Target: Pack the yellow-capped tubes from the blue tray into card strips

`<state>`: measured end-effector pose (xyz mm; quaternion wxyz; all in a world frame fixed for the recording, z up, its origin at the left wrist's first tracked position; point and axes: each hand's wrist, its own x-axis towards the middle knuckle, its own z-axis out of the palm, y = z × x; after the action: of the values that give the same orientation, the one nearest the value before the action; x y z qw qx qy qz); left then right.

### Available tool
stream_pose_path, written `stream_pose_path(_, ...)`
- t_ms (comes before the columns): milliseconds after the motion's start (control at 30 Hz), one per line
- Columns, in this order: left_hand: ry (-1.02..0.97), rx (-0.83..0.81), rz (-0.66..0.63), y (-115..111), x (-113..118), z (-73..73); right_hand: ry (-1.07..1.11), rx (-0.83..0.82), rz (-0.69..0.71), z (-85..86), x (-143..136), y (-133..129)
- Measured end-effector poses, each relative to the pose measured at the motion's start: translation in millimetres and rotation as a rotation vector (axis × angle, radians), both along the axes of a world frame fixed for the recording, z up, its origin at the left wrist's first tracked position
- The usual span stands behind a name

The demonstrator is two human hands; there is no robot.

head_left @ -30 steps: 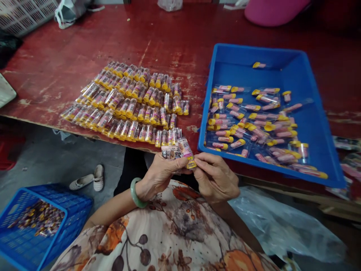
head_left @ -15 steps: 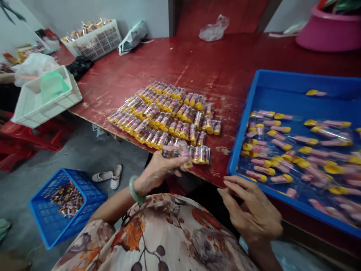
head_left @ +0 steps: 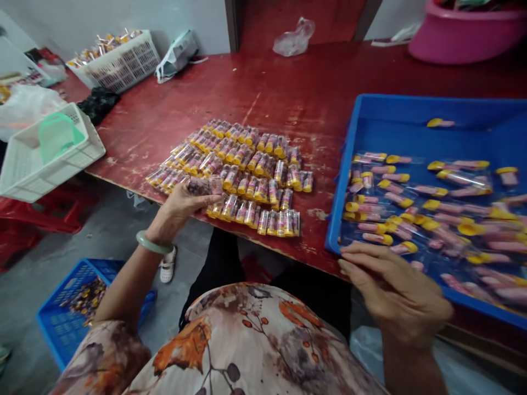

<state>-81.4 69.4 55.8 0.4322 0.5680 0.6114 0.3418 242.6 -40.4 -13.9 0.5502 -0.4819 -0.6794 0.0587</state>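
My left hand (head_left: 175, 208), with a pale green bangle on the wrist, is closed around a few small clear-wrapped tubes (head_left: 202, 186). It is over the near left side of the rows of similar tubes with yellow ends (head_left: 251, 186) on the red table. Pink lettering or contents show through the wrapping. My right hand (head_left: 401, 293) hovers by the near left corner of the blue tray (head_left: 349, 159). Its fingers are extended, thumb slightly apart, with nothing visible in them. Pink tubes with yellow caps (head_left: 450, 206) lie scattered in that tray.
A white basket of wrapped pieces (head_left: 119, 66) stands at the far left, beside a white and green bag (head_left: 177, 57). Nearer is a white crate (head_left: 49, 151). A blue basket (head_left: 57, 318) is on the floor. A pink tub (head_left: 465, 35) and plastic bag (head_left: 294, 38) are at the back.
My left hand has moved left with the tubes, from the near edge to over the left rows. My right hand has shifted right, its thumb and forefinger closer together. The view has shifted slightly.
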Motion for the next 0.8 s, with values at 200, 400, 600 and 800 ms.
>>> stream_pose_path(200, -0.527, -0.173, -0.025, -38, 48, -13.4, 0.143, -0.044, 0.150, 12.0, -28, 6)
stream_pose_path(400, -0.627, -0.237, -0.063, -43, 66, -21.1, 0.169, -0.083, 0.168, 8.3, -36, 5)
stream_pose_path(600, -0.632, -0.214, -0.078, -48, 72, -22.7, 0.225, -0.119, 0.180, 2.3, -40, 2)
stream_pose_path(800, -0.608, -0.223, -0.067, -50, 73, -22.7, 0.196, -0.112, 0.236, 8.4, -44, 2)
